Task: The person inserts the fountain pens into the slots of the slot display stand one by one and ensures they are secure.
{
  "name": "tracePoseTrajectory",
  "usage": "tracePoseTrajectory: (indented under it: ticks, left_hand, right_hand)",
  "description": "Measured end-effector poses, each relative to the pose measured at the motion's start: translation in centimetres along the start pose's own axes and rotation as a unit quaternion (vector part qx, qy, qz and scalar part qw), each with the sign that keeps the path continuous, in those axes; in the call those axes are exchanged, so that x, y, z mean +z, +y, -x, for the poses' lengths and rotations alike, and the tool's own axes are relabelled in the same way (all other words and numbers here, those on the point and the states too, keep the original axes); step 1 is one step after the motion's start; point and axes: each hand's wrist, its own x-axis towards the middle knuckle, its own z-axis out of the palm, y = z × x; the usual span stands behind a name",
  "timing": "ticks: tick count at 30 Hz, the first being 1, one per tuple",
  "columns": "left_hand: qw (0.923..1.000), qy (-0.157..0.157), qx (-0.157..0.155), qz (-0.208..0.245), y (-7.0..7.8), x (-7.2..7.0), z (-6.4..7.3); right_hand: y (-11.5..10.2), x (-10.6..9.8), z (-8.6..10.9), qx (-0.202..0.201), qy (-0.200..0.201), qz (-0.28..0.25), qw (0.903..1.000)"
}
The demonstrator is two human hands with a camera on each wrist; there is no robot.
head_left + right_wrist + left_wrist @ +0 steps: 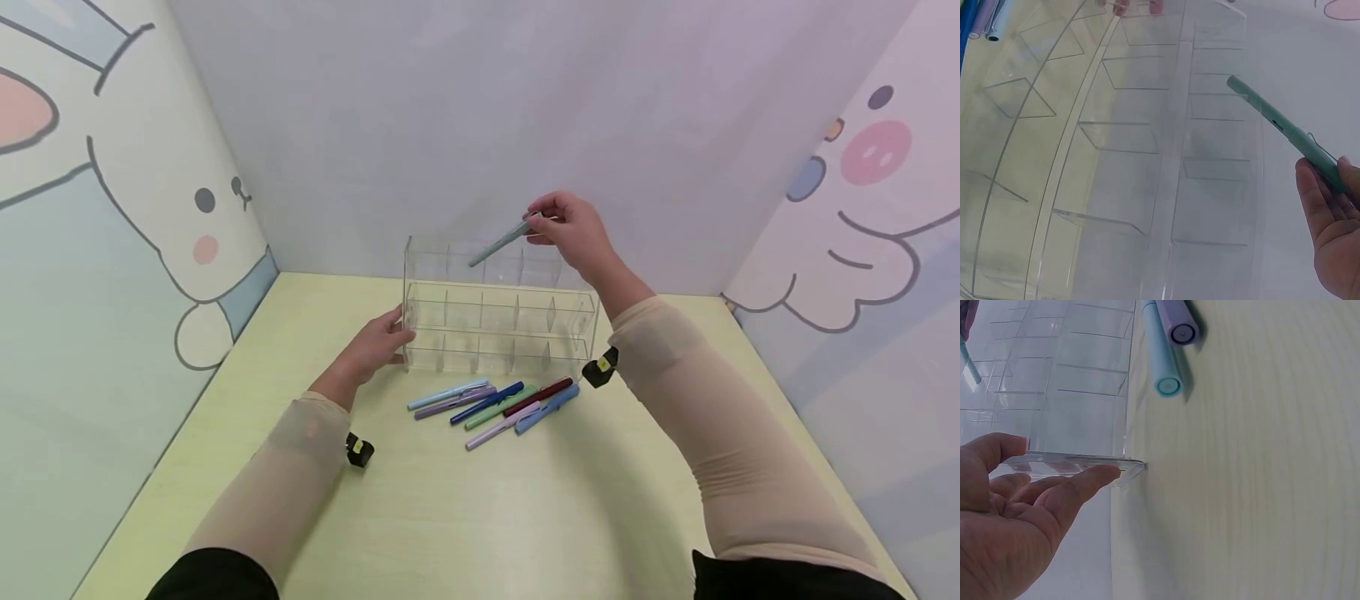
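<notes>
A clear acrylic organizer (pixel 498 333) with three stepped rows of compartments stands on the table. At its left side panel, my left hand (pixel 375 346) grips the edge, thumb on the inner face and fingers outside, as the left wrist view shows. My right hand (pixel 573 229) is raised above the back row and pinches a teal-green pen (pixel 1282 128) by its clip end. The pen slants, its free end pointing left and down over the top row, apart from any compartment wall.
Several pens lie in front of the organizer, among them a light blue pen (pixel 447 394), a dark red pen (pixel 537 397) and a blue pen (pixel 547 408). Behind it rises a pale wall (pixel 420 108); cartoon-printed panels (pixel 135 275) flank the table (pixel 442 533).
</notes>
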Motion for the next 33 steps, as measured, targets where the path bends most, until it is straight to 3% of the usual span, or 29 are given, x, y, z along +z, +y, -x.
tracePoseTrajectory:
  ticks: [14, 33]
  left_hand:
    - [1.0, -0.003, 0.007, -0.003, 0.0, -0.1, 0.0]
    - [1.0, -0.006, -0.002, 0.005, -0.4, 0.0, -0.3]
  right_hand:
    - [0.9, 2.2, -0.1, 0.028, -0.037, 0.04, 0.9981]
    - [1.1, 2.5, -0.1, 0.039, -0.072, 0.048, 0.9955]
